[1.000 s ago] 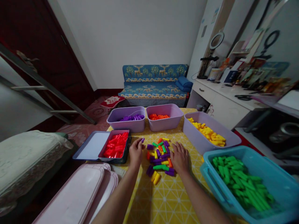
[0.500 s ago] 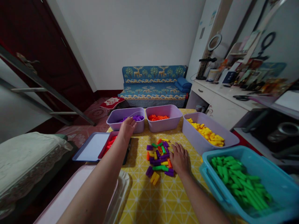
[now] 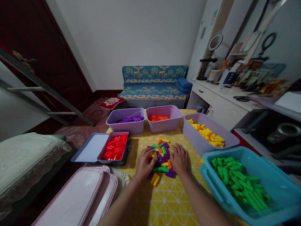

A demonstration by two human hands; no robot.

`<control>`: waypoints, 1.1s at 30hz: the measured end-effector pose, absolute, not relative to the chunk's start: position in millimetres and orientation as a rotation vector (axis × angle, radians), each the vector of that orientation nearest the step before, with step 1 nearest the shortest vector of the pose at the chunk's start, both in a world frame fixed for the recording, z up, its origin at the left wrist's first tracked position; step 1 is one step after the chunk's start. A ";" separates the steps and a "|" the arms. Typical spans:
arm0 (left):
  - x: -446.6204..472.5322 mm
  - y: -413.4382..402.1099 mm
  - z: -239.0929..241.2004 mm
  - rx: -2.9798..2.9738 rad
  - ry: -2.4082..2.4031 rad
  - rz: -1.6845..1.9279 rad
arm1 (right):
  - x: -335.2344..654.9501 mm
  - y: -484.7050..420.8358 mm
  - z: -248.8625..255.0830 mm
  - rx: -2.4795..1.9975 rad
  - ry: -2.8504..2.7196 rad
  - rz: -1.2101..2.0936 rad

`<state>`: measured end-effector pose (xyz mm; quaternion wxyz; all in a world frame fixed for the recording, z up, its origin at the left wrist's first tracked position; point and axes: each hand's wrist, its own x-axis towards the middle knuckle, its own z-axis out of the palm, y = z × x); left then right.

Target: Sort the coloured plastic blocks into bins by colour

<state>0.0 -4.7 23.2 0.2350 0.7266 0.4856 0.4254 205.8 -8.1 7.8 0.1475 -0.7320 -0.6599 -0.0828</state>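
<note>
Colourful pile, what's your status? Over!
Left hand over left edge of colourful pile, grip unclear. Right hand open at its right edge. Colours mixed. Left hand hides part.

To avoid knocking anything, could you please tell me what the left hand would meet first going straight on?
The left hand would likely meet the colored pieces, just ahead of it; whether it already touches them is unclear.

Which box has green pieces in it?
The teal tub at the near right. It alone holds green pieces; the three lilac tubs hold purple, orange and yellow ones, and the open dark case holds red ones.
</note>
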 end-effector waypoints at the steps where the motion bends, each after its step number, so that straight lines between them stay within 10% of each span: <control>1: 4.1 -8.9 24.6 2.067 1.305 1.126 | 205.7 -8.4 8.4 -2.103 -1.901 -0.239; 8: 20.2 -15.3 27.4 2.220 1.317 0.750 | 204.8 -9.8 11.8 -2.108 -1.903 -0.228; 33: 22.1 -14.5 22.9 2.007 1.573 1.127 | 206.5 -10.5 12.4 -2.086 -1.898 -0.208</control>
